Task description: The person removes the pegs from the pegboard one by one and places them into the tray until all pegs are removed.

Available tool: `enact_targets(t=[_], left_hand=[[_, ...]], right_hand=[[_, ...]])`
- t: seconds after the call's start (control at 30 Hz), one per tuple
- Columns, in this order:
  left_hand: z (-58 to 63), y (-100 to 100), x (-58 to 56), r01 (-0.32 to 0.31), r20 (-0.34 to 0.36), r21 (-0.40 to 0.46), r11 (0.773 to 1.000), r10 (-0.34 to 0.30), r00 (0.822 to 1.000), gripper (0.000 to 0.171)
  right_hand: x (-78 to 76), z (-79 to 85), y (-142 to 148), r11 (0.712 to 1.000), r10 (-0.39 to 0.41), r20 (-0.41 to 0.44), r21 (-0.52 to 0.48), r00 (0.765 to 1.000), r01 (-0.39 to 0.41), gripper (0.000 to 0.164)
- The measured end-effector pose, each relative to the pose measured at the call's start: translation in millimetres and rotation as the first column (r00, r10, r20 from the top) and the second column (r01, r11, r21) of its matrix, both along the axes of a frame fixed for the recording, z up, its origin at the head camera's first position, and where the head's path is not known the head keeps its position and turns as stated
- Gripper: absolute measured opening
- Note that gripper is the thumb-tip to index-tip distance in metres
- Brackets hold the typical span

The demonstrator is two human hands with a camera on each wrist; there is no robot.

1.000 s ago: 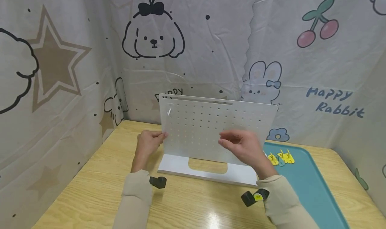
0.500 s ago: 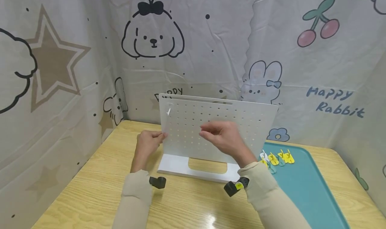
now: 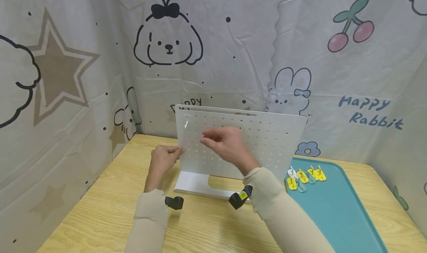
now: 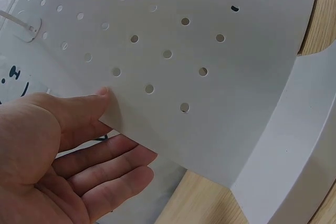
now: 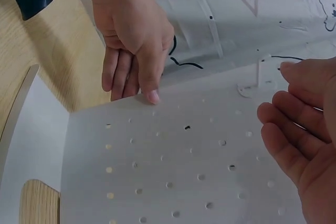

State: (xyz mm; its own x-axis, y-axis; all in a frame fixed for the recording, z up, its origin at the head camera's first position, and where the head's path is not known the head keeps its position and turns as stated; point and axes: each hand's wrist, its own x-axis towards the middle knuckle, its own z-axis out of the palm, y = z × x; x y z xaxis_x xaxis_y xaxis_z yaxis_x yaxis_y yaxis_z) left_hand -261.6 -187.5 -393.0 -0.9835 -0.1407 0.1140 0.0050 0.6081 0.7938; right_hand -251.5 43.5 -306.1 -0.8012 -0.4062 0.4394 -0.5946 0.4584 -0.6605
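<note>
A white pegboard (image 3: 267, 138) stands upright on its white base, with rows of small holes. My left hand (image 3: 164, 160) pinches its left edge, thumb (image 4: 89, 106) on the front face and the other fingers behind. Near the board's upper left corner is a white hook (image 3: 186, 124), its arm sticking out from a small backplate; the hook (image 5: 260, 74) is also in the right wrist view. My right hand (image 3: 227, 143) is in front of the board, just right of the hook, its fingers bent and apart from the thumb. Nothing shows between its fingertips.
A blue-green tray (image 3: 333, 208) lies to the right on the wooden table (image 3: 100, 205). Several hooks lie at its near-left corner, among them a yellow hook (image 3: 302, 176), a white hook (image 3: 292, 172) and a green hook (image 3: 300, 186). A printed curtain (image 3: 227, 60) hangs behind.
My right hand has moved left across the front of the board toward the mounted hook, uncovering the hooks on the tray. My left hand keeps its pinch on the board's edge.
</note>
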Motion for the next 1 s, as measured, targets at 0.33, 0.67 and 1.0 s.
enact_targets(t=[0.33,0.67,1.0], left_hand=[[1.3,0.2,-1.2,-0.003,0.019,0.007,1.000,0.003,1.000,0.035],[3.1,-0.2,-3.3,-0.005,0.032,0.008,1.000,0.005,0.999,0.034],[1.0,-1.4,-2.2,-0.010,0.029,0.002,1.000,0.010,1.000,0.033]], right_hand=[[-10.8,5.3,-22.3,0.999,-0.001,-0.012,0.034,1.000,0.001,0.022],[-22.2,11.9,-41.1,0.998,0.001,-0.079,0.055,0.997,0.003,0.019],[-28.1,16.1,-52.2,0.985,0.026,-0.079,0.172,0.997,-0.012,0.019]])
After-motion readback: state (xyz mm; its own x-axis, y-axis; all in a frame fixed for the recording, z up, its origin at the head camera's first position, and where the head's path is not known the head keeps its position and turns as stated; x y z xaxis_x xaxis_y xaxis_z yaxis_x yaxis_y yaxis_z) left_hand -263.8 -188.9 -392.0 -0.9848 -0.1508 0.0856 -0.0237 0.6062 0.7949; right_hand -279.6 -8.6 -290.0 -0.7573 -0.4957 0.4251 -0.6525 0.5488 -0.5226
